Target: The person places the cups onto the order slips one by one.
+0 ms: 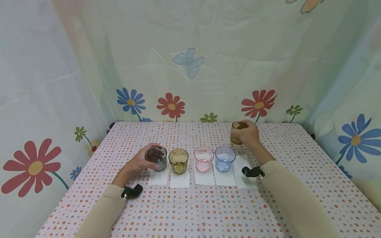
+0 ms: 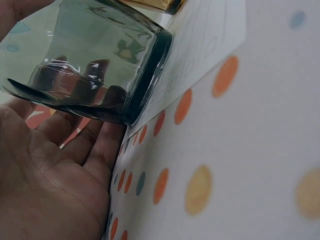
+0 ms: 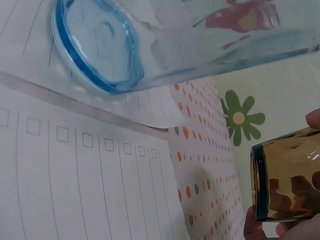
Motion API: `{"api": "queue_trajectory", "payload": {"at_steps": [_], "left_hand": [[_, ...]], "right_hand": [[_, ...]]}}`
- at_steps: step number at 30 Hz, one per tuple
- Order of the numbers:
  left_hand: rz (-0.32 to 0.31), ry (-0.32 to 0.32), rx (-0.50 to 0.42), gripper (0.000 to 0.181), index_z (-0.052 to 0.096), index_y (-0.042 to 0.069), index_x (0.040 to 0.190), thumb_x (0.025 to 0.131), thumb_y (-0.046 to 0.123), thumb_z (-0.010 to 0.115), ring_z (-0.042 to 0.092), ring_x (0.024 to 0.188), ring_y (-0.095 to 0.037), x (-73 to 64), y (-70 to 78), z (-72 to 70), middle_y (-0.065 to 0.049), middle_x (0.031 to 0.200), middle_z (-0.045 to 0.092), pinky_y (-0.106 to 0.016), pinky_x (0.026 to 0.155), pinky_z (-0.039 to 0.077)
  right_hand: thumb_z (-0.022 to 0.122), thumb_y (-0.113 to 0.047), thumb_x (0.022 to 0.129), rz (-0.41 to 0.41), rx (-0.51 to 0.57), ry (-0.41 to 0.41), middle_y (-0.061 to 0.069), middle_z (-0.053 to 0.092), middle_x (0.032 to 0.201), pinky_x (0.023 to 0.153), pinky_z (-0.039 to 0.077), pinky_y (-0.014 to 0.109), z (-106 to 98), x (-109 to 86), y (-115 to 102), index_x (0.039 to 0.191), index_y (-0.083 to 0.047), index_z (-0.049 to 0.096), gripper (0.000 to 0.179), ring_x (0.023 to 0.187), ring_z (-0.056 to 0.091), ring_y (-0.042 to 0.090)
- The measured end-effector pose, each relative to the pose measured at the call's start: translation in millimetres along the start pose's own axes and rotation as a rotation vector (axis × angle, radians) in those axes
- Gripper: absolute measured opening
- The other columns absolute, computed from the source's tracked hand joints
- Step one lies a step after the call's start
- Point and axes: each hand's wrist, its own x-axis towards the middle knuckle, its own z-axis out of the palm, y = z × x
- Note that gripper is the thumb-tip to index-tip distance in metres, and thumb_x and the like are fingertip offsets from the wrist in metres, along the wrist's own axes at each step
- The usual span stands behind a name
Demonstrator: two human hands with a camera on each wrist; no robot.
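Note:
A smoky grey drinking glass [image 1: 161,162] stands upright on the leftmost paper slip [image 1: 157,180]. My left hand [image 1: 140,161] holds it from the left, thumb at the near side and fingers round the far side; the left wrist view shows the fingers through its wall. At the back right, my right hand [image 1: 250,135] grips an amber glass [image 1: 234,138], seen with its base clear of the table in the right wrist view. Between the hands, a second amber glass [image 1: 179,162], a pink glass [image 1: 203,162] and a blue glass [image 1: 225,161] stand in a row, each on paper.
Beside the blue glass, the rightmost slip [image 1: 246,180] has no glass on it; lines and small boxes are printed on it. A dotted cloth [image 1: 184,211] covers the table. Behind rises a flowered curtain [image 1: 208,82]. Each wrist wears a small black camera [image 1: 133,191].

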Motion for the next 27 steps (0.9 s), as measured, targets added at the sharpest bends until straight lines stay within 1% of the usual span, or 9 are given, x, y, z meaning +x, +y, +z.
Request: {"api": "queue_trajectory", "payload": {"at_steps": [4,6,12,18,21,27], "left_hand": [[-0.004,0.002,0.000,0.084,0.032,-0.006,0.148,0.080,0.000,0.080,0.062,0.120,-0.023,0.0,-0.1,-0.1,-0.034,0.136,0.052,-0.029,0.100,0.051],[-0.005,0.001,-0.001,0.084,0.032,-0.005,0.148,0.080,0.000,0.080,0.062,0.120,-0.024,0.2,-0.4,-0.1,-0.034,0.136,0.052,-0.029,0.101,0.051],[-0.012,0.008,0.011,0.085,0.032,-0.006,0.149,0.079,0.000,0.080,0.062,0.120,-0.028,0.4,-0.7,-0.1,-0.034,0.136,0.052,-0.029,0.099,0.051],[-0.013,0.008,0.012,0.084,0.034,-0.004,0.148,0.079,0.001,0.081,0.061,0.121,-0.031,0.5,0.0,0.2,-0.034,0.136,0.052,-0.029,0.099,0.052],[-0.014,0.011,0.008,0.085,0.033,-0.004,0.149,0.079,0.001,0.081,0.061,0.121,-0.031,0.1,0.3,0.3,-0.034,0.136,0.052,-0.029,0.099,0.052],[-0.002,0.005,0.003,0.083,0.033,-0.005,0.148,0.079,-0.001,0.079,0.062,0.120,-0.029,0.4,-2.2,0.3,-0.035,0.136,0.052,-0.029,0.099,0.052]], "right_hand": [[0.075,-0.018,0.081,-0.016,0.023,-0.011,0.023,0.052,0.132,0.099,0.048,0.048,-1,-3.0,-1,0.142,0.000,0.048,0.068,0.118,0.048,0.036],[0.074,-0.018,0.082,-0.021,0.028,-0.017,0.023,0.051,0.132,0.099,0.047,0.048,-2,-4.7,0,0.141,0.001,0.049,0.067,0.119,0.048,0.036],[0.074,-0.018,0.084,-0.063,0.023,-0.052,0.023,0.054,0.127,0.091,0.048,0.039,-4,-10.9,1,0.136,0.003,0.052,0.059,0.114,0.049,0.033],[0.074,-0.014,0.084,-0.097,0.011,-0.096,0.024,0.056,0.126,0.086,0.048,0.035,-9,-20.7,6,0.139,0.002,0.051,0.061,0.111,0.051,0.034],[0.074,-0.012,0.084,-0.108,0.011,-0.103,0.024,0.057,0.125,0.083,0.049,0.032,-12,-25.7,8,0.138,0.003,0.051,0.061,0.109,0.052,0.034],[0.073,-0.007,0.083,-0.122,0.038,-0.104,0.024,0.058,0.123,0.075,0.051,0.020,-18,-38.2,11,0.136,0.004,0.051,0.058,0.106,0.053,0.031]]}}
